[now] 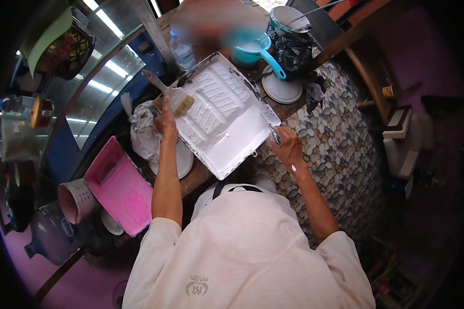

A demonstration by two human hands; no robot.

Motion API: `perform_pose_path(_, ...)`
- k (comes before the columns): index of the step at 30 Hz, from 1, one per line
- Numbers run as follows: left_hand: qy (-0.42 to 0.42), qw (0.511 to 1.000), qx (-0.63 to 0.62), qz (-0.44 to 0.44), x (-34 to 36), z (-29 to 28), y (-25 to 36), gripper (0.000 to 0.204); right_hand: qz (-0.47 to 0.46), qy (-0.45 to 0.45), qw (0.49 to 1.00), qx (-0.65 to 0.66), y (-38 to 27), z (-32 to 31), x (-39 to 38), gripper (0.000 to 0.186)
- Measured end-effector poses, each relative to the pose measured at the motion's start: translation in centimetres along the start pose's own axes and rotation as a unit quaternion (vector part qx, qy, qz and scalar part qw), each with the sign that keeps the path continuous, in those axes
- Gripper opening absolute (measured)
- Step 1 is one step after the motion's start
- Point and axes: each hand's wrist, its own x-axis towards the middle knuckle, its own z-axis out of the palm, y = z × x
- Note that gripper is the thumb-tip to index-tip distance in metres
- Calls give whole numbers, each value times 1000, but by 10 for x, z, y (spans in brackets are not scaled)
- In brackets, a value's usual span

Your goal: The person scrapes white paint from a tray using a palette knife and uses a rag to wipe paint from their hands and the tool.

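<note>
A paint tray point(214, 95) coated in white paint sits in front of me, ribbed at its far part, with a smooth pool of paint in the near part. My left hand point(166, 123) is closed on its left edge, one finger reaching up against a paintbrush point(178, 101). This wide brush lies across that edge, its paint-smeared handle pointing away to the left. At the near right corner my right hand point(287, 147) is closed on a dark, paint-streaked part of the rim. Its fingertips are partly hidden. A white spot marks the right wrist.
Behind the tray are a water bottle point(183, 54), a turquoise dipper point(246, 55), a paint bucket point(288, 23) and a white lid point(282, 87). A pink tray point(121, 185) and plastic bag point(144, 131) lie left. Pebble-patterned flooring point(335, 149) spreads right. A blurred patch covers the far edge.
</note>
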Motion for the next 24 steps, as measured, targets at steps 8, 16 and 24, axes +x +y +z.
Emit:
perform_pose_path(8, 4, 1000, -9, 11, -11, -4, 7, 85, 19, -2, 1000, -8, -9, 1, 15, 25)
perform_pose_path(16, 5, 1000, -12, 12, -16, -6, 15, 86, -11, -5, 1000, 2, -11, 7, 18, 24)
perform_pose_path(24, -27, 999, -21, -17, -20, -9, 19, 87, -11, -19, 999, 39, -28, 8, 3, 23)
